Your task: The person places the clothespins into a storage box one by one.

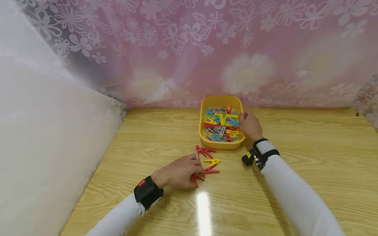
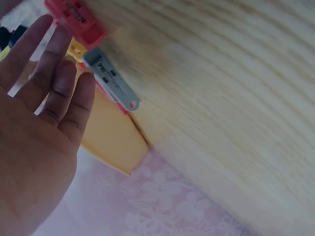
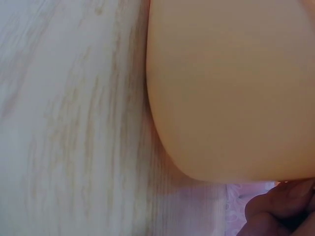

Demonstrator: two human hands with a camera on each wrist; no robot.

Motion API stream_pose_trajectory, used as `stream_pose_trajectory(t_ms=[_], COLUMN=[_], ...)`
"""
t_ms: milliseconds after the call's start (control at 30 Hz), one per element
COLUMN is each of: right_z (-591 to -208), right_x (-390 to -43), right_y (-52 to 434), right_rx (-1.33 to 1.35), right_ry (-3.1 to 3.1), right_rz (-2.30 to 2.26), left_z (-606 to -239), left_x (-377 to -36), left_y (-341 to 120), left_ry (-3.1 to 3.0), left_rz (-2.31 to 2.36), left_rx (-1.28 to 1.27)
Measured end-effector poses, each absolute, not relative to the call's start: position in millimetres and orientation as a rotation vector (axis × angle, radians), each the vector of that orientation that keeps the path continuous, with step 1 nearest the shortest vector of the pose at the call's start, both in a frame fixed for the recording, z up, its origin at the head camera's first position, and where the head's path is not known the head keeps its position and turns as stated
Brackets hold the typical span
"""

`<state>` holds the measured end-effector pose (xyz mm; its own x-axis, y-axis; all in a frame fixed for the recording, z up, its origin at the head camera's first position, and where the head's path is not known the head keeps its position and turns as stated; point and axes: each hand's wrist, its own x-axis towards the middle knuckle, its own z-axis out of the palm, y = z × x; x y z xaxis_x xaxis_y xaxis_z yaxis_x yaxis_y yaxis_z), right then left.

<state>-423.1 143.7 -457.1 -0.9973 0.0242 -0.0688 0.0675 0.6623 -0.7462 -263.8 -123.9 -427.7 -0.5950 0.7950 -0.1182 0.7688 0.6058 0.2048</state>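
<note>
A yellow tub [image 1: 203,132] stands at the back middle of the wooden table, filled with several red, yellow, blue and grey clothes pegs [image 1: 221,126]. My right hand [image 1: 243,116] is at the tub's right rim with its fingers curled over the edge; I cannot make out whether they pinch a peg. In the right wrist view the tub's outer wall [image 3: 231,93] fills the frame, with curled fingers [image 3: 280,209] at the bottom right. My left hand [image 1: 198,168] lies on the table, its straight fingers [image 2: 64,69] touching loose red pegs [image 1: 205,151] and a yellow peg [image 1: 212,161]. A grey peg [image 2: 112,81] lies by the fingertips.
A white cloth wall [image 1: 44,131] closes the left side. A pink flowered curtain [image 1: 206,49] hangs behind the table. Bare wooden tabletop [image 1: 310,137] stretches to the right of the tub and in front of both arms.
</note>
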Motion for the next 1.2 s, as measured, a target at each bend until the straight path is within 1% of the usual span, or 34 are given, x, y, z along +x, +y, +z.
stream_pose_trajectory(t_ms=[233, 367, 533, 667, 867, 1000, 1100, 1200], right_z=[-457.2, -457.3, -458.2, -457.8, -457.7, -457.2, -455.6, -455.5], right_x=[-423.6, -423.2, -422.2, -422.0, -423.4, -421.3, -418.9, -418.7], right_y=[144.3, 145.2, 144.5, 144.3, 149.2, 147.2, 144.5, 143.4], right_rx=[0.099, 0.109, 0.113, 0.107, 0.103, 0.089, 0.09, 0.099], right_ry=[2.793, 2.782, 2.781, 2.782, 2.785, 2.781, 2.778, 2.78], right_rz=[-1.25, -1.244, -1.233, -1.24, -1.253, -1.261, -1.256, -1.253], left_z=[-428.0, -426.9, -424.4, -407.2, -371.6, -353.9, -346.1, -343.6], left_x=[-262.9, -263.0, -264.5, -272.2, -303.2, -334.9, -359.5, -380.4], left_y=[-116.7, -113.2, -114.1, -109.2, -95.0, -91.9, -90.2, -86.6], left_ry=[2.689, 2.687, 2.71, 2.73, 2.823, 2.847, 2.854, 2.851], left_rz=[0.007, -0.023, 0.033, 0.234, 0.658, 0.904, 0.963, 0.974], left_rx=[1.349, 1.338, 1.328, 1.305, 1.283, 1.127, 1.002, 0.948])
